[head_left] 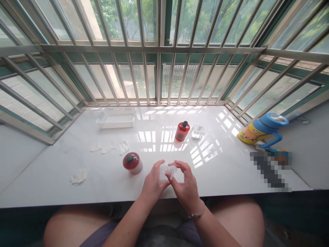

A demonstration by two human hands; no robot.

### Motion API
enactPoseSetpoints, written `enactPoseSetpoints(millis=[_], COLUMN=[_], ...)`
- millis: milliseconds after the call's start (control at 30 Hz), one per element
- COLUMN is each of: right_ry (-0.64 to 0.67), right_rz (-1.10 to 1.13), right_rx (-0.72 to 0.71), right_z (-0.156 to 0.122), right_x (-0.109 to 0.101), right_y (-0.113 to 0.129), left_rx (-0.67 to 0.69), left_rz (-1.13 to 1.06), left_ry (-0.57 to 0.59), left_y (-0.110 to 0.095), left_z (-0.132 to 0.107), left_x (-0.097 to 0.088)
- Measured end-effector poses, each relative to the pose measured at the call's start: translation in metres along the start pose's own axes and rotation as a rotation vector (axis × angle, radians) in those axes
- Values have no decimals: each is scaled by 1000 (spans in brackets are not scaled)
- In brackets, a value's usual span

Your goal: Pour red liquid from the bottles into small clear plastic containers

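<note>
Near the counter's front edge, my left hand (153, 176) grips a small clear plastic box (162, 170) from its left side. My right hand (186, 181) has its thumb and fingers pinched on a small clear, rounded plastic piece (171, 169) right beside the box. Whether that piece is joined to the box I cannot tell. A squat red bottle with a black cap (132, 163) stands just left of my left hand. Farther back is a second red bottle (182, 131), also black-capped, with another small clear box (197, 131) to its right.
Crumpled white pieces (123, 147) lie on the white counter (102, 185), one more (78, 177) toward the front left. At the back left sits a white perforated basket (117, 121). A blue and yellow flask (262, 128) stands at right, near a pixelated patch. Metal bars (158, 49) line the window.
</note>
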State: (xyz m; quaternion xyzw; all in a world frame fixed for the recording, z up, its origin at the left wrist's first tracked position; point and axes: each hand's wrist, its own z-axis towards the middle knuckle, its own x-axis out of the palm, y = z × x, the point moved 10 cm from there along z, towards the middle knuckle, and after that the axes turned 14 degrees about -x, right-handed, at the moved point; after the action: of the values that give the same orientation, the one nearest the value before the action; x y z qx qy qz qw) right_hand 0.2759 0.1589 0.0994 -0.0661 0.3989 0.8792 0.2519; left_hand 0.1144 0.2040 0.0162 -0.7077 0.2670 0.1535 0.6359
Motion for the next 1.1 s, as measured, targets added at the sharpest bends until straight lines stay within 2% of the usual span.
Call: enactPoseSetpoints(millis=[100, 300, 533, 633, 767, 867, 933, 1000, 1100], right_ry=[-27, 0, 13, -45, -268, -373, -363, -294, -113], right_rz=[49, 179, 230, 272, 267, 118, -35, -217, -514], right_rx=[32, 165, 157, 188, 264, 293, 264, 214, 162], right_z=[0, -4, -4, -4, -5, -5, -3, 1, 6], right_x=[-8, -6, -2, -9, -42, -74, -94, -110, -126], right_y=[2, -9, 0, 0, -15, -37, -54, -71, -102], left_rx=[-4, -7, 9, 8, 59, 128, 173, 261, 455], left_rz=[4, -2, 10, 3, 45, 123, 168, 186, 170], left_ry=[1, 10, 7, 7, 1, -24, -53, -97, -228], left_y=[-2, -4, -2, -1, -7, -17, -25, -37, -60], left_z=[-1, -1, -1, -2, -7, -15, -23, -35, -63], left_x=[-1, -2, 0, 0, 1, 2, -2, -13, -43])
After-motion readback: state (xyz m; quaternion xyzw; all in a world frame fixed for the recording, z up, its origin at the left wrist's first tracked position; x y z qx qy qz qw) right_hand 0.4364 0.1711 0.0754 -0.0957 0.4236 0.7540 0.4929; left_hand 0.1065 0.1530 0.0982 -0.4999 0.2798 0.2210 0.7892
